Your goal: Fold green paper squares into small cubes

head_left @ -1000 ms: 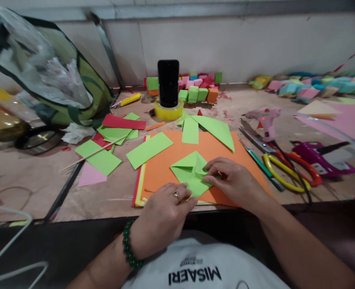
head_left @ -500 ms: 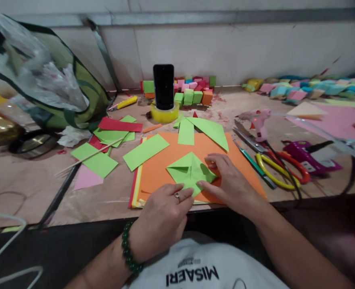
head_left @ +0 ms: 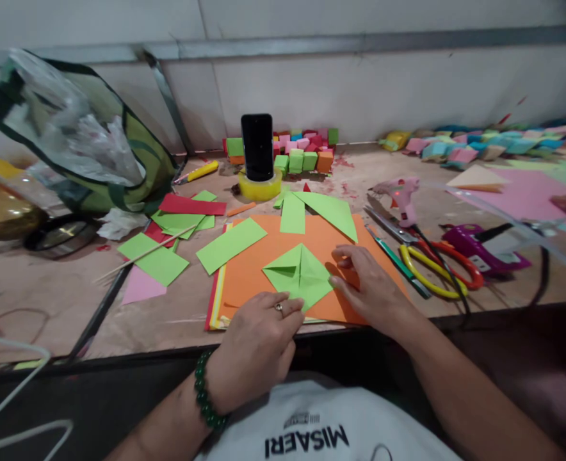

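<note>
A light green sheet of paper (head_left: 312, 285), folded into a diamond with a raised flap on its left half, lies on a stack of orange paper (head_left: 244, 288). My left hand (head_left: 264, 333) rests with its fingers laid over the lower left edge of the green paper, pressing it down. At the right corner is my right hand (head_left: 374, 288), thumb tip at the paper's edge and fingers apart, gripping nothing. Just beyond lie green paper strips (head_left: 292, 214) and a curved green piece (head_left: 333, 214).
A phone (head_left: 257, 147) stands in a yellow tape roll (head_left: 260, 186) before folded paper blocks (head_left: 305, 157). To the right are scissors (head_left: 436, 272), a green cutter (head_left: 398, 262), a pink glue gun (head_left: 403, 195) and a purple device (head_left: 485, 250). A green bag (head_left: 143, 153) leans at the left.
My right hand has drawn slightly back to the right, uncovering the paper's right corner, which now lies flatter. My left hand stays on the lower left edge. The camera view has shifted slightly.
</note>
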The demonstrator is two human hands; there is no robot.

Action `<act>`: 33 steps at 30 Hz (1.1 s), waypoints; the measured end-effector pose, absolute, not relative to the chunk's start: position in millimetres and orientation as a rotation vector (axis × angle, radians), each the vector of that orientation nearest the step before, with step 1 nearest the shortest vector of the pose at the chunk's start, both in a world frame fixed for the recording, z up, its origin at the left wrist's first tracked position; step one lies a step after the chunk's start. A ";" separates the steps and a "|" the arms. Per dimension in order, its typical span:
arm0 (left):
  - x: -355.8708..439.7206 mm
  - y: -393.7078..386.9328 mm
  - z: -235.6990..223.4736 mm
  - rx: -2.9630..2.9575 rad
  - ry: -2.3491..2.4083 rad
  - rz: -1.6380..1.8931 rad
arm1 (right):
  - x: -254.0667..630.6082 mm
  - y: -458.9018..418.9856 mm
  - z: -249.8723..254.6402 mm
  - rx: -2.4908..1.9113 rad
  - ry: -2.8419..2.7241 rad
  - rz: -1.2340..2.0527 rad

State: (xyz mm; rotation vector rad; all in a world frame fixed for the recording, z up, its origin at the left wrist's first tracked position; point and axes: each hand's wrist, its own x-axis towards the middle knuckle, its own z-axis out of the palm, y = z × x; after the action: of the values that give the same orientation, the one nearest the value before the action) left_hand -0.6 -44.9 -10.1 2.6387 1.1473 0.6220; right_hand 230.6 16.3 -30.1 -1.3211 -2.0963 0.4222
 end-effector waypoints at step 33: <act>18.4 -51.8 2.1 2.533 1.341 0.370 | 253.6 -11.1 -31.4 -1.121 -2.370 -0.101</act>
State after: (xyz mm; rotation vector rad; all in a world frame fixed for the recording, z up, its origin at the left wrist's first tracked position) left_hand 18.4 -51.8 2.1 2.5331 1.3410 0.3704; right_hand 253.6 -11.1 -31.4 -1.1210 -2.3704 -0.1012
